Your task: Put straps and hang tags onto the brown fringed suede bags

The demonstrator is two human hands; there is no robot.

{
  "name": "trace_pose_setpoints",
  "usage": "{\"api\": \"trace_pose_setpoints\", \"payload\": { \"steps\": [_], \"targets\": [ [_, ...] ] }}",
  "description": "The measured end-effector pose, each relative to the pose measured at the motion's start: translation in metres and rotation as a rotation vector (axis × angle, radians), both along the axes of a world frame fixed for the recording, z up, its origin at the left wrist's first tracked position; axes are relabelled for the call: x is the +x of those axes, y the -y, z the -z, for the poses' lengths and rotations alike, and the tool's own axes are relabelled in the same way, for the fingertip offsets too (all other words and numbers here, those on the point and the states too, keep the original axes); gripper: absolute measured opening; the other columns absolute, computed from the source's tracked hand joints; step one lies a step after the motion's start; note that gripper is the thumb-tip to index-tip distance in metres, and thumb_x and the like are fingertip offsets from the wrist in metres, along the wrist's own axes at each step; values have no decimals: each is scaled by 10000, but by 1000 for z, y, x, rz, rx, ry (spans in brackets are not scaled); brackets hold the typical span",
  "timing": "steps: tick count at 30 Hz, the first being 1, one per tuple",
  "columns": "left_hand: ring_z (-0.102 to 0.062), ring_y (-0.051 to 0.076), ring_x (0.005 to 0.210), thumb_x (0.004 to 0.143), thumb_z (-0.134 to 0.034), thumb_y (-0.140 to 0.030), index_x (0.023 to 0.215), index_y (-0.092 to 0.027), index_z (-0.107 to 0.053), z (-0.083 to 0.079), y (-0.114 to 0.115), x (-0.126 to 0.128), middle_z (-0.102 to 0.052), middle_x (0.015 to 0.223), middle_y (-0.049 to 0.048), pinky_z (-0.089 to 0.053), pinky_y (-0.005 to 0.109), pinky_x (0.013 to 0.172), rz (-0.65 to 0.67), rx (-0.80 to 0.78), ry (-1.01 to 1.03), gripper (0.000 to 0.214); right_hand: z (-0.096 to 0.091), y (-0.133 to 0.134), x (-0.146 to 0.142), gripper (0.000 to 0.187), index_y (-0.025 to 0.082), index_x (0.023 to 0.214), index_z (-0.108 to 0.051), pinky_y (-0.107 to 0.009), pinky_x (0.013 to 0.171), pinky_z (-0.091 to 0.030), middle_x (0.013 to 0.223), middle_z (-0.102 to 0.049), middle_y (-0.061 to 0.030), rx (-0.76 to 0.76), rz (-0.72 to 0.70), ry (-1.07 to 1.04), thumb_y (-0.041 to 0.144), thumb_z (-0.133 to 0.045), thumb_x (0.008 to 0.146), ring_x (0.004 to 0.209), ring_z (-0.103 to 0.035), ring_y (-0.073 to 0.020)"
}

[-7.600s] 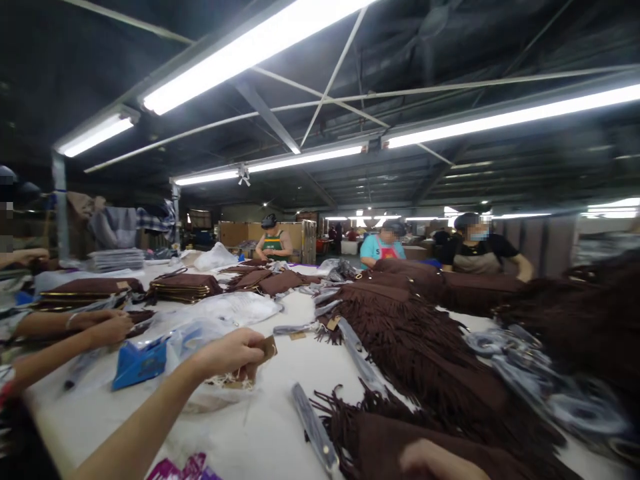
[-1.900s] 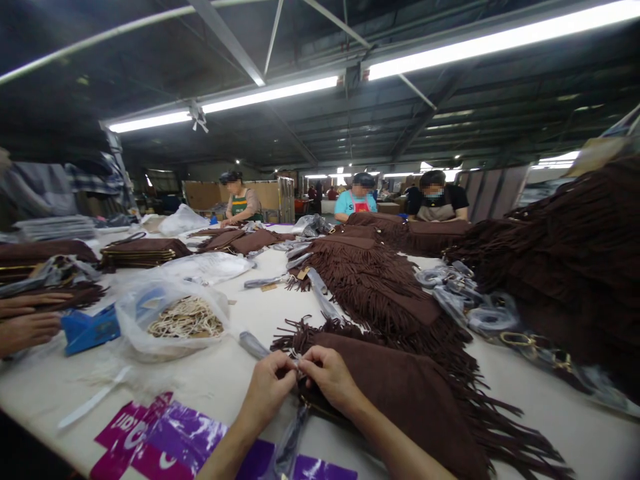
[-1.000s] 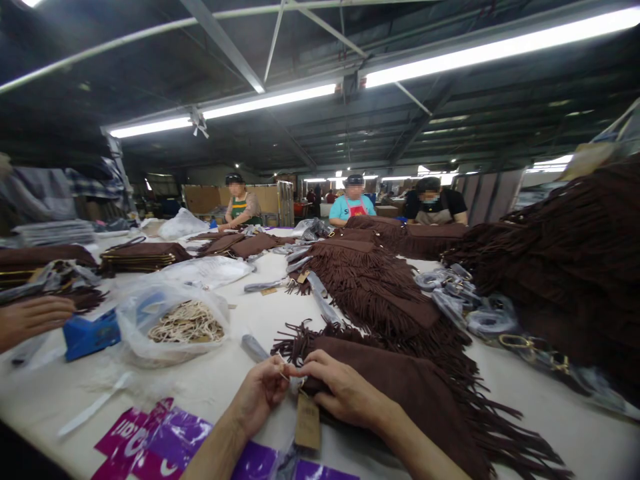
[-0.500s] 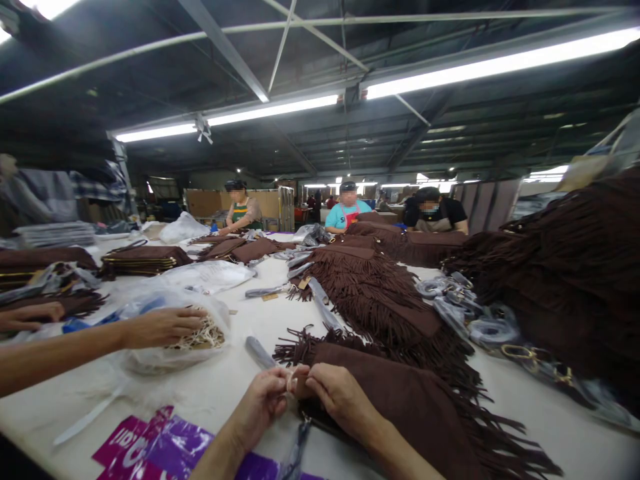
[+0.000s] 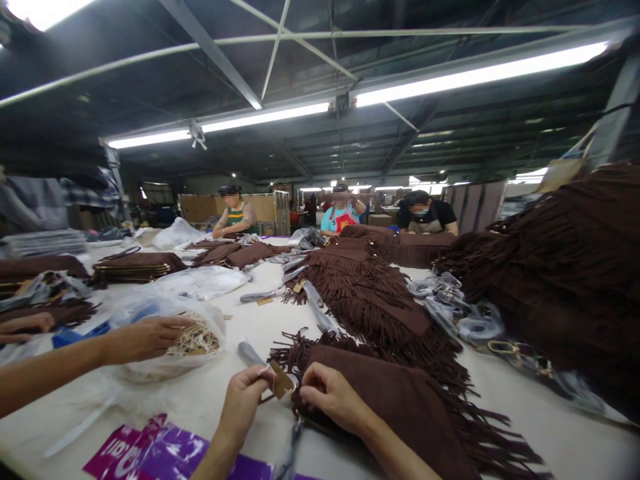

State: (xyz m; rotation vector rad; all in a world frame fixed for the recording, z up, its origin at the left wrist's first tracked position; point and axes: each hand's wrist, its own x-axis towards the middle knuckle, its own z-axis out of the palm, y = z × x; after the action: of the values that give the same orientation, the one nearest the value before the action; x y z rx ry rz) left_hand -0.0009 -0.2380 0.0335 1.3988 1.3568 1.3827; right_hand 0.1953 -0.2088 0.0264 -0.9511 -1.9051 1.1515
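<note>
A dark brown fringed bag (image 5: 380, 383) lies on the table in front of me. By its left corner, a small tan hang tag (image 5: 282, 381) shows between my two hands. My left hand (image 5: 245, 399) is closed in a pinch at the tag's left side, with thin white string at the fingertips. Over the bag's corner, my right hand (image 5: 331, 395) has its fingers curled together close to a small metal ring; anything inside that grip is hidden. A wrapped dark strap (image 5: 289, 448) hangs down below this corner.
To the left, another person's hand (image 5: 150, 339) reaches over a clear plastic bag (image 5: 150, 367) of white strings (image 5: 197, 335). More fringed bags (image 5: 367, 287) lie beyond, with a tall brown pile (image 5: 565, 267) at right. Purple packaging (image 5: 175, 448) lies nearest me. Several people work across the table.
My left hand has moved a little left, away from the right hand, and the tag is now exposed between them. The other person's hand has lifted slightly off the strings.
</note>
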Motion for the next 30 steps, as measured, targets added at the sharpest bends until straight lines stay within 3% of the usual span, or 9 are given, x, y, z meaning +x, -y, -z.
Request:
{"api": "trace_pose_setpoints", "payload": {
  "steps": [4, 8, 11, 15, 19, 21, 23, 27, 30],
  "targets": [
    [-514, 164, 563, 601, -552, -236, 562, -188, -674, -5, 2, -3, -598, 549, -7, -410, 262, 589, -8, -5, -38, 137, 0, 4, -1, 245, 187, 794, -573, -176, 500, -357, 679, -557, 71, 54, -5, -29, 82, -685, 605, 571, -498, -92],
    [-575, 190, 679, 691, -528, -208, 635, -209, -743, -21, 9, 1, -630, 655, 23, -424, 267, 655, 162, 148, -376, 222, 1, 6, -3, 241, 187, 834, -609, -189, 545, -382, 715, -578, 60, 143, 0, 13, 52, -645, 638, 602, -512, -102],
    [-629, 208, 773, 684, -474, -150, 852, -243, -787, -29, 6, -2, -717, 798, 37, -458, 278, 725, 201, 159, -494, 367, 2, 6, -2, 165, 184, 769, -618, -195, 560, -372, 688, -579, 52, 166, 11, 26, 56, -615, 665, 614, -511, -109],
    [-649, 241, 988, 599, -459, -109, 1134, -276, -717, -38, 1, -24, -752, 1047, 16, -448, 327, 913, 93, 116, -520, 617, 2, 7, -2, 135, 184, 747, -622, -198, 558, -355, 663, -576, 53, 167, 8, 15, 69, -597, 681, 601, -497, -107],
    [-666, 237, 802, 608, -486, -171, 1004, -238, -750, -47, -1, -61, -750, 860, 20, -498, 315, 765, -139, 127, -508, 481, 1, 6, -2, 123, 183, 749, -626, -200, 547, -353, 666, -582, 44, 152, 17, 12, 84, -585, 688, 591, -495, -109],
    [-618, 200, 597, 622, -476, -200, 1041, -209, -724, -44, -1, -75, -678, 678, -9, -492, 285, 599, -190, 85, -456, 486, 0, 6, -2, 123, 184, 749, -618, -198, 544, -358, 663, -577, 44, 140, 13, 12, 87, -569, 690, 587, -497, -110],
    [-601, 189, 554, 634, -467, -206, 1088, -188, -695, -34, 2, -82, -648, 647, -20, -491, 277, 559, -189, 31, -466, 508, -1, 8, -2, 124, 185, 743, -603, -195, 543, -367, 664, -568, 47, 138, -11, 18, 90, -580, 666, 592, -506, -112],
    [-650, 225, 1005, 678, -468, -171, 1236, -173, -622, -7, 12, -80, -717, 1057, 70, -493, 322, 913, -216, 66, -651, 578, -1, 10, -2, 146, 186, 747, -581, -203, 583, -399, 713, -583, 33, 170, -46, 92, 100, -589, 630, 657, -552, -135],
    [-657, 220, 996, 778, -435, -172, 1213, -161, -636, -3, 16, -84, -718, 1042, 99, -484, 331, 938, -273, 112, -777, 479, 4, 5, -1, 87, 192, 756, -575, -232, 635, -411, 720, -601, 15, 217, -48, 200, 134, -551, 696, 701, -568, -159]
  ]
}}
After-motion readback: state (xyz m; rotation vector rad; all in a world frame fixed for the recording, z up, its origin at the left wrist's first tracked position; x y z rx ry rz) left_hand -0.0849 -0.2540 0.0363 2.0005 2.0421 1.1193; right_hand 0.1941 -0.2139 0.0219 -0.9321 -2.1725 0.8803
